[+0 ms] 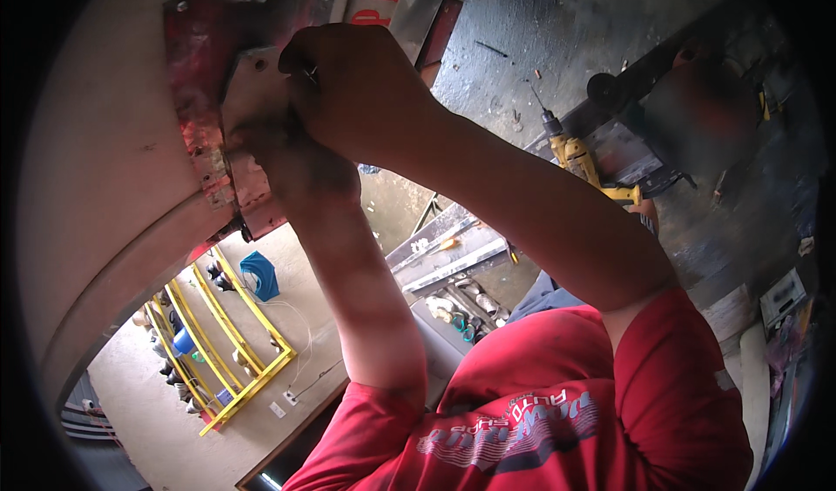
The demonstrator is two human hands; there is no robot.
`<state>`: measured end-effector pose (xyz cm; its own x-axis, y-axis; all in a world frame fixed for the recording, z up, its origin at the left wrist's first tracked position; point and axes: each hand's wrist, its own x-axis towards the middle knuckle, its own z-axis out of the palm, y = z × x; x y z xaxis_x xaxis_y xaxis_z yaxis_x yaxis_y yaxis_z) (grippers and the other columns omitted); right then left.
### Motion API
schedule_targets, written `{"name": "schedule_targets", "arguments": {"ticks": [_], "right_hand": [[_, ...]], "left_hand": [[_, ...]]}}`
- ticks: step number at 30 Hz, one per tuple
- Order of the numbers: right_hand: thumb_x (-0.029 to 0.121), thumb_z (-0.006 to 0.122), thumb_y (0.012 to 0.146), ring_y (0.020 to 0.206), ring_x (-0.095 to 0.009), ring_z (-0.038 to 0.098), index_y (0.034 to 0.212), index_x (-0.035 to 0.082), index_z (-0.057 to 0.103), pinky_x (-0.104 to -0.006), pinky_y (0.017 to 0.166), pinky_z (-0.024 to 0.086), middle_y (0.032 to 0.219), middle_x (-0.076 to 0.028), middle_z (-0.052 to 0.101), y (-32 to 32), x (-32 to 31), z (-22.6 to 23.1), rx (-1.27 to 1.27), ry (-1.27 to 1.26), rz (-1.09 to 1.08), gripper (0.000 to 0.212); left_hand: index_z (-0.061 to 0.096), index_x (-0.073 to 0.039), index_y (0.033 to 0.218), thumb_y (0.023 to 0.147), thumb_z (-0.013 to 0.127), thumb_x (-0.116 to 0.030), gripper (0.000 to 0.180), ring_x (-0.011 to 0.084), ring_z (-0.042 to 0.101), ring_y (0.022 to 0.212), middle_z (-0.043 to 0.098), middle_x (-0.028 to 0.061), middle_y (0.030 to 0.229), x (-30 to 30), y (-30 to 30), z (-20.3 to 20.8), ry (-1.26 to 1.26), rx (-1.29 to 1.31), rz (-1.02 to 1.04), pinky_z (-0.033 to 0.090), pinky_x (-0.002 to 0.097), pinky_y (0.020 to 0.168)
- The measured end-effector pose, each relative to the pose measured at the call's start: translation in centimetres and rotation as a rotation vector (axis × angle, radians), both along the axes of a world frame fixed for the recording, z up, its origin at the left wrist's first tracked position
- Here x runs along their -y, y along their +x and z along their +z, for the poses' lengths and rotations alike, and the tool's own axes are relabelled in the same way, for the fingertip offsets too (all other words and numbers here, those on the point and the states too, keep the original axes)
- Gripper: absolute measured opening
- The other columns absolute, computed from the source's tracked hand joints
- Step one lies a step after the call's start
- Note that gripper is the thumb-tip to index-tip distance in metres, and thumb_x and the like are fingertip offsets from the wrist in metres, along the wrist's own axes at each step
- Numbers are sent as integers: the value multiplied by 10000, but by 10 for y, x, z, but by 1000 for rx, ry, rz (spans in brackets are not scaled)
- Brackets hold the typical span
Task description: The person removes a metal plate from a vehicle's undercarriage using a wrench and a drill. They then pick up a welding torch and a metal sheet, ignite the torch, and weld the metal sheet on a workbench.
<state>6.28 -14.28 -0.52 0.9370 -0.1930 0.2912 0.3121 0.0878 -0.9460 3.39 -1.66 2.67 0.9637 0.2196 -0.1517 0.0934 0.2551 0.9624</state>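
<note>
A pale metal plate (257,77) with a small hole near its top lies against a red, scraped body panel (187,55). My left hand (305,164) is at the plate's lower side, its fingers reaching onto the metal; shadow hides how they close. Above it, my right hand (357,81) is closed in a pinch beside the plate's upper edge. Something small and shiny shows at its fingertips, too small to name. The two hands overlap in this view, and my right forearm crosses over to the right.
A yellow cordless drill (575,155) with a long bit lies at the right. A yellow rack (231,352) holding several items is at the lower left, near a blue object (259,275). Hand tools (466,308) sit below my arms. A curved pale panel (104,169) fills the left.
</note>
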Motion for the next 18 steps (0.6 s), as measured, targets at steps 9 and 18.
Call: {"name": "schedule_targets", "arguments": {"ticks": [9, 18], "right_hand": [[350, 825, 834, 810, -334, 749, 998, 126, 773, -456, 714, 599, 860, -108, 752, 44, 6, 3, 2, -204, 33, 282], [449, 817, 847, 821, -334, 750, 1010, 119, 753, -453, 721, 598, 841, -106, 754, 44, 4, -5, -37, -115, 61, 374]], "left_hand": [[607, -27, 1393, 1028, 594, -566, 652, 299, 655, 1231, 678, 125, 1328, 23, -7, 28, 195, -134, 128, 532, 448, 1019], [737, 36, 1183, 1049, 676, -308, 374, 201, 787, 821, 787, 107, 973, 2, -2, 41, 1427, 5, 152, 609, 313, 669]]}}
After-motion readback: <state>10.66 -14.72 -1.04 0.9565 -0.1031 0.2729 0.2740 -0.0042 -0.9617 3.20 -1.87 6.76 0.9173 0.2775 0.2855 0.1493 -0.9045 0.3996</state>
